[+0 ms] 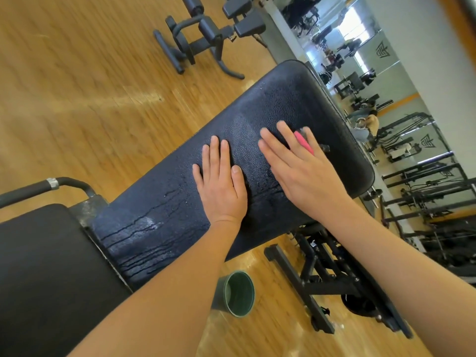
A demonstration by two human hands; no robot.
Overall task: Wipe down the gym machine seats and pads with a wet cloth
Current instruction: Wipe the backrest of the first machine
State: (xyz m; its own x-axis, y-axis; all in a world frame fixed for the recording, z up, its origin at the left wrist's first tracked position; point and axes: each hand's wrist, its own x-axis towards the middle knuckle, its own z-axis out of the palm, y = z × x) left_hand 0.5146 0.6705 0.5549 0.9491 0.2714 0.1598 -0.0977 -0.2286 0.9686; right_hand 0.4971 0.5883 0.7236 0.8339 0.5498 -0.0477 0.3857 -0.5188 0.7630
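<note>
Left hand (221,186) lies flat, empty, on wet black vinyl pad (159,222). Right hand (301,171), fingers (273,143) straight, presses pink cloth (305,144) onto it.

The left forearm (159,292) and the right forearm (386,240) are bare and reach forward. The left hand (221,181) lies flat, palm down, its fingers straight and a little spread. The right hand (296,163), just beside it, is also palm down with straight fingers, slightly blurred.

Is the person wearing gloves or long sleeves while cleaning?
No. The left hand and right hand are bare, with no gloves, rings, watch or bracelets. No sleeves show anywhere up to the picture's edge.
</note>
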